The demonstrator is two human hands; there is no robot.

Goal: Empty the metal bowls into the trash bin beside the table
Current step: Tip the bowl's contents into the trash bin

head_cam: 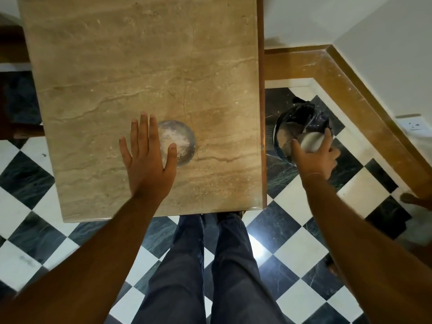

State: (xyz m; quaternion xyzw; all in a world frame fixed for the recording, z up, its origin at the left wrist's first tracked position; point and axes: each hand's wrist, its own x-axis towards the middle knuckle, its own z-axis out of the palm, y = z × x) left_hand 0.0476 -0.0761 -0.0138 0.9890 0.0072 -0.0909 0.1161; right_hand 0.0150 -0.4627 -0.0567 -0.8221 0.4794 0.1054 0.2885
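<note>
A metal bowl (312,141) sits in the right hand (314,157) at the middle right of the frame, tipped over the mouth of the trash bin (284,134); the fingers wrap around its pale, blurred underside and the thumb lies along its left edge, so the hand is closed around it. The bin stands on the floor just beside the right edge of the table (117,66), lined with a dark bag (308,115) whose crumpled plastic bunches at the far rim, and something pale lies inside the bin, too blurred to name. A second metal bowl (181,141) rests upright on the table a little below the centre of the frame, holding a whitish powdery residue. The left hand (147,155) is spread flat with the fingers apart, palm down, just left of this bowl, its thumb overlapping the bowl's near left rim; whether it touches the bowl or the tabletop cannot be told. The table is a beige stone slab with brown veins, filling the upper left and centre. Below it, at the bottom centre, the person's legs in dark blue trousers (210,265) stand on a black and white chequered floor (292,253), and a brown skirting band (350,85) runs along the white wall at the upper right
</note>
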